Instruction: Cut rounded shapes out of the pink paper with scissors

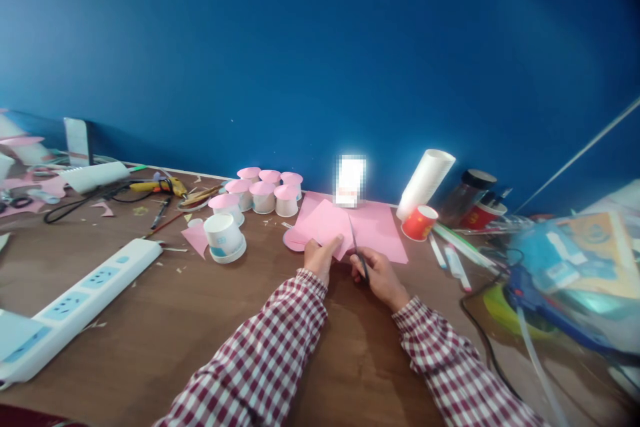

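Where scissors [363, 265] touch, angular paper [325, 223] looks smooth.

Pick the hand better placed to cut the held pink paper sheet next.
Likely right: the right hand holds dark-handled metal scissors at the pink sheet, while the left hand grips it.

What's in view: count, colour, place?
Paper: one, pink, left hand
Scissors: one, dark, right hand
Sheet: one, pink, beneath
Pixelated item: one, white, centre
Pink-topped cups: seven, white, centre-left
Plain cup: one, white, nearer
Roll: one, white, right
Red cups: two, right
Jar: one, dark, right
Power strip: one, white, left
Yellow tool: one, left
Blue tool: one, right
Pens: several, white, right
Table: one, brown, below
Wall: one, blue, behind
Clutter: uncounted, mixed, edges
Hands: two, check-sleeved, centre
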A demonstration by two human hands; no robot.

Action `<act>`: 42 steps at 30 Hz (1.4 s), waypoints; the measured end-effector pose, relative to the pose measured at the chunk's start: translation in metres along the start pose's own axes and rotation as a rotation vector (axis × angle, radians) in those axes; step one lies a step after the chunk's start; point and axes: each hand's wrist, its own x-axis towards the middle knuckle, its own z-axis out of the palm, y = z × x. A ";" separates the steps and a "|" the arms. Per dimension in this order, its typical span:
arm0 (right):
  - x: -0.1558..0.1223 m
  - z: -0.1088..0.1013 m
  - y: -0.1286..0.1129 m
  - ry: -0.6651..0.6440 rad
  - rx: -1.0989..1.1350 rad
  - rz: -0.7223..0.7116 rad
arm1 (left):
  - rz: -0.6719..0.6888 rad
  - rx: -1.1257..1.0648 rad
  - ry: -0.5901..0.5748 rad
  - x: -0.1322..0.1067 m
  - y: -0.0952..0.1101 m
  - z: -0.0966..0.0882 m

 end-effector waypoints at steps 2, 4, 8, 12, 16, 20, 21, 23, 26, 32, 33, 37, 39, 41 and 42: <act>0.000 0.000 -0.001 0.000 -0.011 -0.007 | 0.005 0.004 0.000 0.000 0.000 0.000; 0.000 -0.001 -0.002 -0.002 -0.021 -0.012 | 0.005 0.011 -0.003 0.000 0.000 -0.001; 0.000 -0.001 -0.003 -0.001 -0.025 -0.016 | -0.017 0.008 0.010 -0.001 0.002 0.000; 0.000 -0.001 -0.002 -0.004 -0.018 -0.011 | -0.021 -0.010 0.023 -0.002 0.002 0.001; 0.000 -0.001 -0.002 0.000 -0.005 0.001 | -0.024 -0.018 0.018 -0.002 0.002 0.001; 0.000 0.000 -0.002 0.003 0.004 0.011 | -0.023 -0.002 0.028 0.000 0.002 0.001; 0.000 0.000 -0.002 0.003 0.004 0.011 | -0.019 -0.001 0.024 0.000 0.001 0.000; 0.000 0.000 -0.002 0.005 0.000 0.010 | -0.018 -0.005 0.013 0.000 0.001 0.000; 0.000 0.000 -0.003 0.003 -0.005 0.010 | -0.024 -0.017 0.014 0.000 0.002 0.001; 0.000 -0.001 -0.002 0.002 -0.010 -0.001 | -0.007 0.008 0.014 0.001 0.001 0.000; 0.000 -0.001 -0.002 0.004 -0.010 0.000 | -0.003 0.008 0.016 0.001 0.000 0.000; 0.001 0.000 -0.001 0.013 -0.006 0.014 | -0.002 -0.004 0.019 0.001 0.000 0.000; 0.000 0.000 -0.001 0.013 -0.006 0.014 | -0.004 -0.005 0.015 0.001 0.000 0.000; 0.000 0.000 -0.002 0.012 -0.008 0.013 | -0.004 -0.005 0.010 0.001 0.000 0.000; -0.001 0.000 -0.003 0.011 -0.009 0.013 | 0.001 -0.004 0.007 0.001 -0.001 0.000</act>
